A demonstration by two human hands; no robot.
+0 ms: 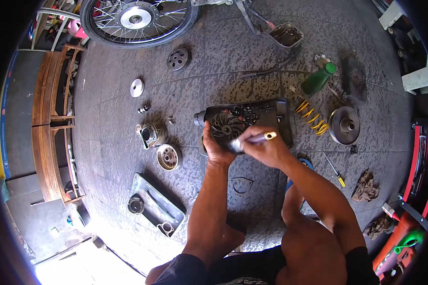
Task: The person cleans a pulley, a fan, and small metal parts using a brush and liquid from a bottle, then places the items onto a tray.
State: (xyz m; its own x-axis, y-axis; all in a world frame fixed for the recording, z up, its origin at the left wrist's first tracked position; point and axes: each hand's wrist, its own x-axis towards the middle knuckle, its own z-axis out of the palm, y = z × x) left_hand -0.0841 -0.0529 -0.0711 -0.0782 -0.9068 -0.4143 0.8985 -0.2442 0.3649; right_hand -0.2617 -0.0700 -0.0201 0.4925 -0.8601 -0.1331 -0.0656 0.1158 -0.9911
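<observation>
My left hand (216,148) is closed on the edge of a dark, finned cooling fan (226,128), its vanes facing up. In my right hand (267,153) is a paintbrush (260,138), the handle pointing right and its pale bristles close to the fan's lower edge. Both hands are over a dark tray (285,127) on the floor, where several small black metal parts (250,114) lie behind the fan. A black cylindrical piece (199,118) shows at the tray's left side.
Left of the tray are a finned cylinder (153,135), a round flywheel (169,157) and a second tray (158,202). To the right lie a yellow spring (313,118), a green bottle (318,80), a pulley disc (344,125) and a screwdriver (335,170). A motorcycle wheel (137,20) stands ahead.
</observation>
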